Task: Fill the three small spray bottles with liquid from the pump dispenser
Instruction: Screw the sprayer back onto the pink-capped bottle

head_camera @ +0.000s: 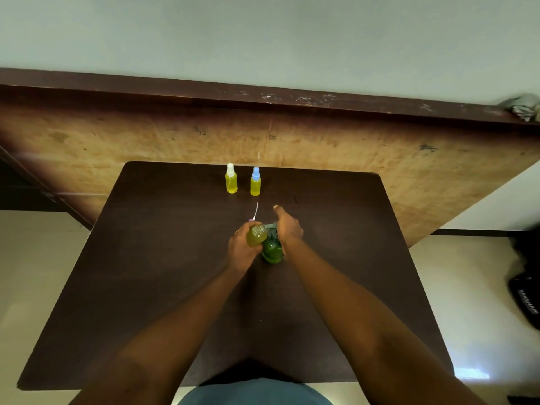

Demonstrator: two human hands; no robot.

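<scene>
Item 1: pump dispenser (272, 251), green, upright at centre of dark table (146, 273). Right hand (287, 228) lies over its pump head, fingers curled down, thumb stretched out.

Item 2: third spray bottle (256, 236), uncapped, yellow-green liquid inside, at dispenser's 10 o'clock, neck at the spout. Left hand (242, 247) grips it.

Item 3: loose sprayer head (256, 212), lying at 12 o'clock.

Items 4–5: white-capped spray bottle (231, 182) and blue-capped spray bottle (255, 184), yellow-filled, upright, farther at 12 o'clock.

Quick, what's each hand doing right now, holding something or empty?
Left hand: holding a small spray bottle.
Right hand: fingers curled over the top of the pump dispenser, holding it.
</scene>
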